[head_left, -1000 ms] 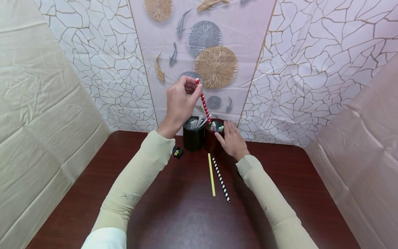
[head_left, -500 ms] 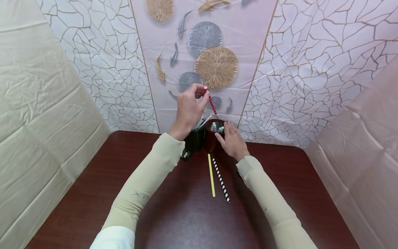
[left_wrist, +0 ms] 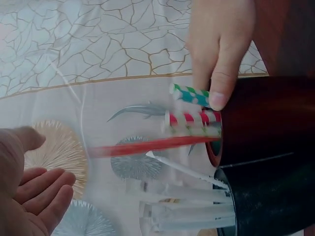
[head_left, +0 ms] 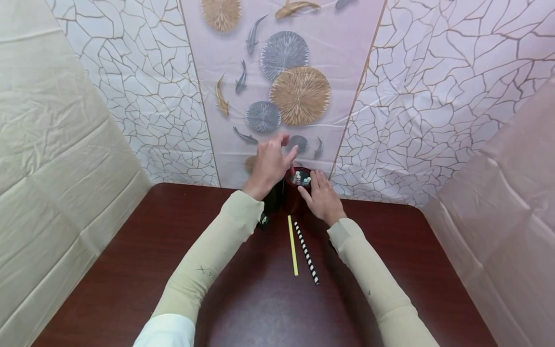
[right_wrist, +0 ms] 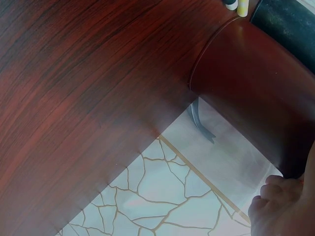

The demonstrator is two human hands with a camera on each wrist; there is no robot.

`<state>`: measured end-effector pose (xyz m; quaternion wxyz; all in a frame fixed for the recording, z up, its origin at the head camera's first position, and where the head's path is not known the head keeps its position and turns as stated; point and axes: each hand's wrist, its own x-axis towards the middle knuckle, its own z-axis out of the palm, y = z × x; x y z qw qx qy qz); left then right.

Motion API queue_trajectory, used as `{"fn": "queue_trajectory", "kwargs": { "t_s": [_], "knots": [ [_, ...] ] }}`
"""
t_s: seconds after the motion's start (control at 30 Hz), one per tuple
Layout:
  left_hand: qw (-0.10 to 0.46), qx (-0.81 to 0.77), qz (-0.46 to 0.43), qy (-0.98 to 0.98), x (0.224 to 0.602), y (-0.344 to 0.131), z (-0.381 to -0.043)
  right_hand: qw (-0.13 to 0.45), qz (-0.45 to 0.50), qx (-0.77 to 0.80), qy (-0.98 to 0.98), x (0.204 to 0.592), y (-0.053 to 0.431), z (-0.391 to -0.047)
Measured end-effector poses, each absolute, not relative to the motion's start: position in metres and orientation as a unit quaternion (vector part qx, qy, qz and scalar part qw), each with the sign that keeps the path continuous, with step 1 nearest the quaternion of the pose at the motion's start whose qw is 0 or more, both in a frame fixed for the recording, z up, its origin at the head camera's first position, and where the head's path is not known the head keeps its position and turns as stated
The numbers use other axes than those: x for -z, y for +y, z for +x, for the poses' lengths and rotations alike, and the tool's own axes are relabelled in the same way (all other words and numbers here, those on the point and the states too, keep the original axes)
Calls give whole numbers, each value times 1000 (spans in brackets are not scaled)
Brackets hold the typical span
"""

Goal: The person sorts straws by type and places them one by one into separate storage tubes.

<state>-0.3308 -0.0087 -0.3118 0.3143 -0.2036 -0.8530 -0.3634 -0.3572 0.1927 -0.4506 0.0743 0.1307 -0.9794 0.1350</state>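
My left hand (head_left: 270,161) is above the cups with its thumb and fingers apart. In the left wrist view, a motion-blurred red straw (left_wrist: 147,147) stands free of those fingers, its far end inside the dark red cup (left_wrist: 270,120). My right hand (head_left: 326,198) holds that cup at the rim, thumb on the near side and fingers along the right side. Inside the cup are a red-striped straw (left_wrist: 192,118) and a green-and-blue patterned straw (left_wrist: 189,96). On the table in front lie a yellow straw (head_left: 293,246) and a black-and-white striped straw (head_left: 306,253).
A black cup (left_wrist: 275,191) with several clear-wrapped straws (left_wrist: 192,216) stands against the dark red cup's left side, mostly behind my left hand in the head view. The brown table (head_left: 390,270) ends at a patterned backdrop (head_left: 386,144), with beige cloth walls at both sides.
My left hand has moved right and down over the dark red cup and let go of the red straw, which has dropped into it. The right hand has stayed on the cup.
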Motion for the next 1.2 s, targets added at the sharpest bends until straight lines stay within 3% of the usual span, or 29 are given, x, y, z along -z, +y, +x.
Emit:
{"fn": "queue_trajectory", "kwargs": {
  "t_s": [0.43,0.8,1.2],
  "knots": [
    [299,336,-186,-873,308,-18,-313,80,129,-130,-980,453,194,-359],
    [216,255,-180,-925,317,-30,-296,79,128,-129,-980,453,195,-357],
    [113,261,-172,-943,361,-37,-294,76,131,-129,-980,451,192,-358]
  ]
}}
